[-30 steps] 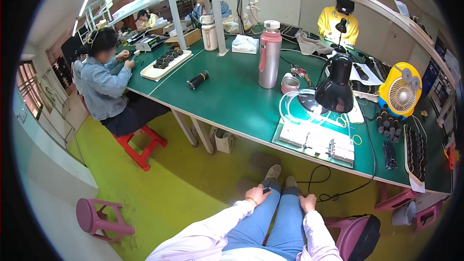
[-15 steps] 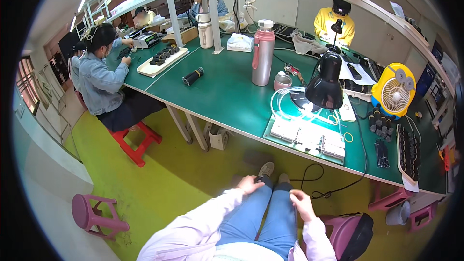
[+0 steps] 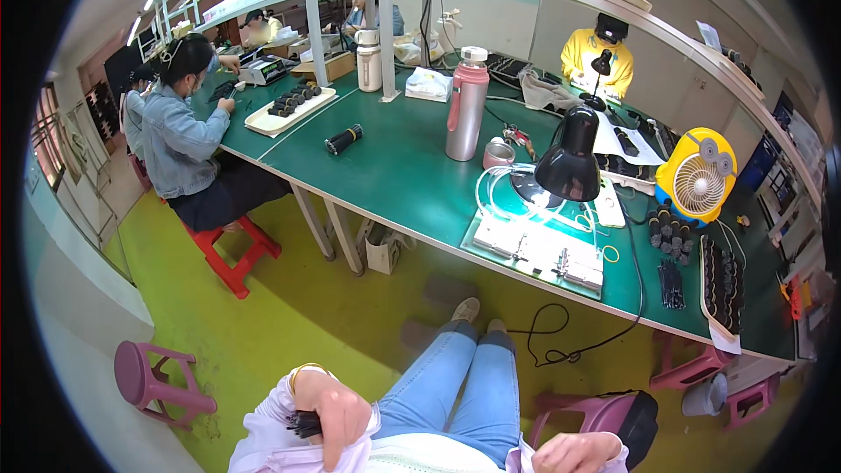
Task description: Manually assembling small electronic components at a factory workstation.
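Note:
My left hand (image 3: 337, 413) is in front of my left side, at the edge of my pale pink jacket (image 3: 270, 440). Its fingers bend downward, and a tuft of thin black strands (image 3: 304, 424) sticks out beside them; whether the hand grips it is unclear. A thin yellow band (image 3: 308, 367) circles near the cuff. At the lower right, my right hand (image 3: 574, 453) is curled close to the other jacket front, its fingertips partly hidden. Both hands are apart from the green table (image 3: 399, 177), where a banded bundle of black strands (image 3: 342, 140) lies.
Ahead stand a pink-grey bottle (image 3: 468, 109), a black desk lamp (image 3: 568, 158) over a lit metal fixture (image 3: 536, 250), and a yellow fan (image 3: 699, 177). Co-workers sit left and across. Purple stools (image 3: 133, 374) stand beside me, and a black cable (image 3: 561, 356) hangs to the floor.
Both hands have drawn back from above my knees toward my jacket, the left one turning downward. The black tuft now shows. The view has shifted slightly.

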The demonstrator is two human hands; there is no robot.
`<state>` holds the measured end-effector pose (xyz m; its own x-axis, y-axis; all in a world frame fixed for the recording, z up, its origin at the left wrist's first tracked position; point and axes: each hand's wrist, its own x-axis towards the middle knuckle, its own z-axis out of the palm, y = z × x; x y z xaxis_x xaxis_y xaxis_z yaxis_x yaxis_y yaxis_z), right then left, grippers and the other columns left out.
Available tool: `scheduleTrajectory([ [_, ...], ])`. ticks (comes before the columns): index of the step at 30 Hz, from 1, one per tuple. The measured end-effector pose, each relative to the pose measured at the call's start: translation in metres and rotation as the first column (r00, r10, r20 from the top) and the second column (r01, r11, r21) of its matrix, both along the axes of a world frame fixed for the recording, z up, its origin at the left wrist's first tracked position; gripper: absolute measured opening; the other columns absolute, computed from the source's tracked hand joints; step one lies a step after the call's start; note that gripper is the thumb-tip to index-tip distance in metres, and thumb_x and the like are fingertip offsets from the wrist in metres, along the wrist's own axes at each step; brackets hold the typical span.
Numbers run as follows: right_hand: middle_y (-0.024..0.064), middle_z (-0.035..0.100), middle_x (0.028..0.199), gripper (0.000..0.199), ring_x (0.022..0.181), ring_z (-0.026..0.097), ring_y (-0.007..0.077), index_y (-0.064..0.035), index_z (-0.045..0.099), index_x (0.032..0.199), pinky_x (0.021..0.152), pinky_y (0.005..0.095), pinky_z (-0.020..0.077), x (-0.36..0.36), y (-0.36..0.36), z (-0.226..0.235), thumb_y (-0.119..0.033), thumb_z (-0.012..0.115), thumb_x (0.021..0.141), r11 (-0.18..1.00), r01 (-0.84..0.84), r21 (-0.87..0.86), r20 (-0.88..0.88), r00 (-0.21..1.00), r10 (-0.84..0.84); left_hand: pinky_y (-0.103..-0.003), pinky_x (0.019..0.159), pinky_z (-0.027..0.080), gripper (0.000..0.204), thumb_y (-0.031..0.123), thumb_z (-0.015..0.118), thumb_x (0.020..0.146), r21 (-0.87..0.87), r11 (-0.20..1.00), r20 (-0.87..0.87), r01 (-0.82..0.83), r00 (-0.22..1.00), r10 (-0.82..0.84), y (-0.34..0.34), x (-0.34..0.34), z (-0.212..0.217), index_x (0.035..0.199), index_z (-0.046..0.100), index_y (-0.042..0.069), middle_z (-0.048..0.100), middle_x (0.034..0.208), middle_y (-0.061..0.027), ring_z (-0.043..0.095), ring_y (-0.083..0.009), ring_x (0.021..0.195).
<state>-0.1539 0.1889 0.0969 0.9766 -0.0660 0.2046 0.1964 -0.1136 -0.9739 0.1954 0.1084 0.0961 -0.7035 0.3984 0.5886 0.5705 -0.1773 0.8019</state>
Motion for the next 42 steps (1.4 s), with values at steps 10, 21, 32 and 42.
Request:
scheduleTrajectory([
  [10,0.0169,0.055,0.089,0.021,0.081,0.051,0.0234,0.0063,0.056,0.093,0.071,0.0324,0.041,0.065,-0.048,0.046,-0.008,0.057,0.078,1.0,0.016,0.005,0.101,0.995,-0.017,-0.028,0.039,0.03,0.016,0.006,0.058,0.077,0.152,0.677,0.2,-0.72,0.694,0.692,0.007,-0.056,0.031,0.083,0.061,-0.008,0.052,0.052,-0.0092,0.037,-0.0179,0.037],
  [21,0.011,0.05,0.108,0.039,0.101,0.047,0.0216,0.0032,0.04,0.117,0.088,0.0338,0.0371,0.1,-0.005,-0.116,-0.004,0.046,0.08,0.146,0.956,0.253,-0.35,0.231,-0.908,-0.021,0.042,0.033,0.015,0.014,0.06,0.077,-0.2,-0.246,0.485,-0.948,-0.314,0.816,0.044,-0.116,-0.144,0.089,0.062,0.005,0.048,0.054,0.0039,0.04,-0.0028,0.049],
  [32,0.0024,0.055,0.085,0.032,0.076,0.048,0.0096,-0.0016,0.052,0.1,0.07,0.0234,0.0407,0.075,-0.024,-0.135,-0.028,0.038,0.089,0.44,0.814,0.379,-0.471,0.579,-0.665,-0.02,0.04,0.032,0.018,0.009,0.06,0.074,0.354,0.319,0.923,-0.879,0.384,0.035,0.046,-0.125,-0.146,0.07,0.043,0.008,0.044,0.055,0.0028,0.04,-0.0055,0.046],
  [42,0.0019,0.055,0.087,0.031,0.068,0.051,0.0078,-0.0046,0.048,0.107,0.057,0.0228,0.0422,0.082,0.008,-0.152,-0.028,0.038,0.089,0.096,0.92,0.38,-0.65,0.339,-0.68,-0.023,0.072,0.045,0.018,-0.001,0.053,0.078,0.116,0.383,0.96,-0.916,0.202,0.193,0.059,-0.117,-0.152,0.096,0.055,-0.002,0.059,0.081,-0.0065,0.057,-0.012,0.078],
])
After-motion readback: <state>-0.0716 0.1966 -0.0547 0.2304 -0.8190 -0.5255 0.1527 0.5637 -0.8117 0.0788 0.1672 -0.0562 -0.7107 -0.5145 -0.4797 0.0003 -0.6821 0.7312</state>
